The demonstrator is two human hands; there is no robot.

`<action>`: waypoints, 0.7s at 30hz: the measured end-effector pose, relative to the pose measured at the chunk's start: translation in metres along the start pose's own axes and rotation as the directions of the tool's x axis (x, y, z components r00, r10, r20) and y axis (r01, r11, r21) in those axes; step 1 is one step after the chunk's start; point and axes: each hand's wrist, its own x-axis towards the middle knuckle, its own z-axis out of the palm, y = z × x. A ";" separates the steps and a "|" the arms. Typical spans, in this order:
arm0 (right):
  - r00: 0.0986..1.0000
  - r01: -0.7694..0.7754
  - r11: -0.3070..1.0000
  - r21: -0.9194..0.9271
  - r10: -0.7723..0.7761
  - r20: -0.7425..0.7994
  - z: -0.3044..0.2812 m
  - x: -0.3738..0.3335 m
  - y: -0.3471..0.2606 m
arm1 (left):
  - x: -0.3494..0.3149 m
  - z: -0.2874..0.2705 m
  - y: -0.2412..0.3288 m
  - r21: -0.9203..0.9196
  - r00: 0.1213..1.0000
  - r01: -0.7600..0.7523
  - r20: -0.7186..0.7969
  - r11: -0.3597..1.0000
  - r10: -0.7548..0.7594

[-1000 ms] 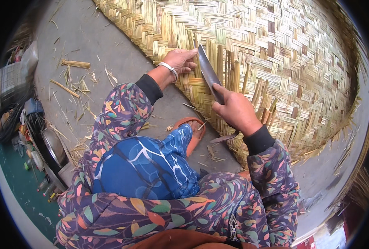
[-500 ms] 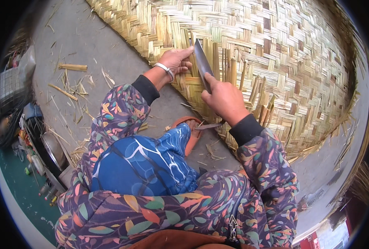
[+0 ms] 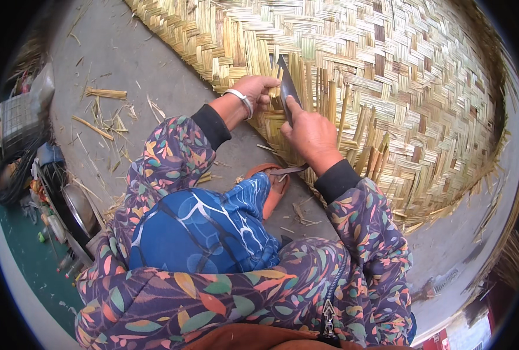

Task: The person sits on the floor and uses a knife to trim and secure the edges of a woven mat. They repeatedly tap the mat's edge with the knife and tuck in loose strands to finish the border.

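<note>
A large woven straw mat [image 3: 434, 76] takes up the upper right, with cut strip ends [image 3: 331, 102] standing up along its near edge. My right hand [image 3: 314, 137] is closed round a knife [image 3: 287, 87], its dark blade pointing away from me and lying against the strips. Its handle is mostly hidden in my palm. Just left of the blade, my left hand [image 3: 255, 90], with a white bracelet at the wrist, pinches a few flat straw strips [image 3: 276, 74] at the edge. Their lower ends are hidden by my fingers.
Straw scraps [image 3: 105, 93] litter the grey floor to the left. Beside them at the far left are a metal bowl [image 3: 79, 207] and mixed household items. My foot in an orange-brown sandal [image 3: 275, 197] rests close to the mat's edge.
My left hand has shifted slightly right and down, and straw strips now show between its fingers. My right hand and the knife have moved a little left, with the blade turned more upright.
</note>
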 end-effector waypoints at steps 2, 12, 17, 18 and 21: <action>1.000 0.020 0.999 -0.031 -0.020 0.002 0.004 0.002 0.002 | 0.005 0.009 0.004 0.092 0.987 -0.108 -0.108 0.990 0.118; 0.998 0.057 0.993 -0.104 -0.056 0.012 -0.001 0.002 0.000 | -0.010 0.000 0.031 0.777 0.950 -0.277 0.134 0.566 0.281; 0.997 0.053 0.988 -0.143 -0.060 -0.045 0.000 -0.004 0.003 | -0.005 -0.001 0.018 0.969 0.810 -0.244 0.179 0.043 0.559; 0.997 0.046 0.986 -0.158 -0.056 -0.059 -0.002 -0.009 0.006 | -0.005 0.002 0.015 0.967 0.757 -0.253 0.215 -0.026 0.617; 0.985 0.153 0.974 -0.169 -0.138 0.100 -0.032 -0.048 0.006 | 0.007 -0.015 0.002 0.984 0.704 -0.179 0.127 0.001 0.699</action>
